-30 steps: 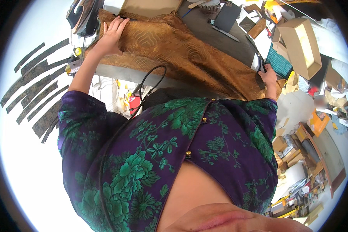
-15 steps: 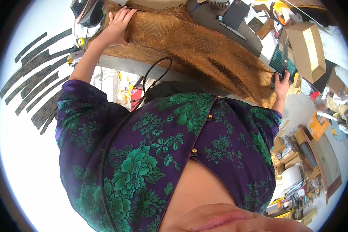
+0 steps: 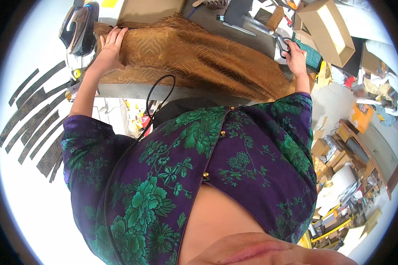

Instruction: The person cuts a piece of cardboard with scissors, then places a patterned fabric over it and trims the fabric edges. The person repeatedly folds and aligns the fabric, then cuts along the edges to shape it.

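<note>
Cloth (image 3: 163,48): one long brown-gold length, its woven pattern of wavy lines catching a sheen; flatter at the left, rumpled into soft diagonal folds at the right. It lies along the near side of the counter (image 3: 199,25).
Left hand (image 3: 109,52): spread over the cloth's left end, four fingers stretched out, thumb held apart.
Right hand (image 3: 296,57): gripping the black handles of the scissors (image 3: 283,46), near the cloth's right end.
Scissors: one pair, blades blurred; I can't tell whether they are parted.
Counter: dark grey and smooth, with a paler front edge.
Beyond the cloth: one slim silver knife (image 3: 239,29), beside one flat black sheet (image 3: 237,12).
Near the right hand: one green gridded mat (image 3: 313,57); one tan cardboard box (image 3: 301,22), tilted, pale inside.
Near the left hand: one glossy dark iron (image 3: 85,31).
Strips (image 3: 17,124): narrow, dark, patterned, against white; at least six, some overlapping.
Top (image 3: 172,145): purple, with green flowers and three round gold buttons (image 3: 222,134).
</note>
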Available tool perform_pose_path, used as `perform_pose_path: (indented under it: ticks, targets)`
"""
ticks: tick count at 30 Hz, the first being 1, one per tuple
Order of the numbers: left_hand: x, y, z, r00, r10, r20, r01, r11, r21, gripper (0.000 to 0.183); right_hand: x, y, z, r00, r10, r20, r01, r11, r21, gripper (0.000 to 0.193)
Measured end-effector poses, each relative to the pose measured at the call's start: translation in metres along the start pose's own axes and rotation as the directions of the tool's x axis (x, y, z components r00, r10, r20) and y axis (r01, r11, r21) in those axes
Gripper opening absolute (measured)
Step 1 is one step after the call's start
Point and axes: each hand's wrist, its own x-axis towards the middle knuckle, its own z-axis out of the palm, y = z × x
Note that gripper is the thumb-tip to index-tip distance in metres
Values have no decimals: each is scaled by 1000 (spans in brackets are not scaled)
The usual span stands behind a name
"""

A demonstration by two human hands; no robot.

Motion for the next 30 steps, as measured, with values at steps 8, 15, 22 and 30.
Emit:
perform_pose_path:
  ticks: [8,15,22,30]
  targets:
    - [2,-2,3,998,37,-42,-37,999,5,136,3,12,42,987,66,149,-43,988,-151,47]
    - [-1,-6,14,997,34,-65,-32,999,37,139,68,-261,-31,954,-188,-235,280,840,465,40]
    - [-9,-8,-8,996,90,14,-90,996,-7,131,105,-426,28,798,-598,70,599,801,13,116]
    - [-114,59,174,344,-863,-369,-8,390,-921,51,109,-430,33,835,-524,168,536,844,-28,129]
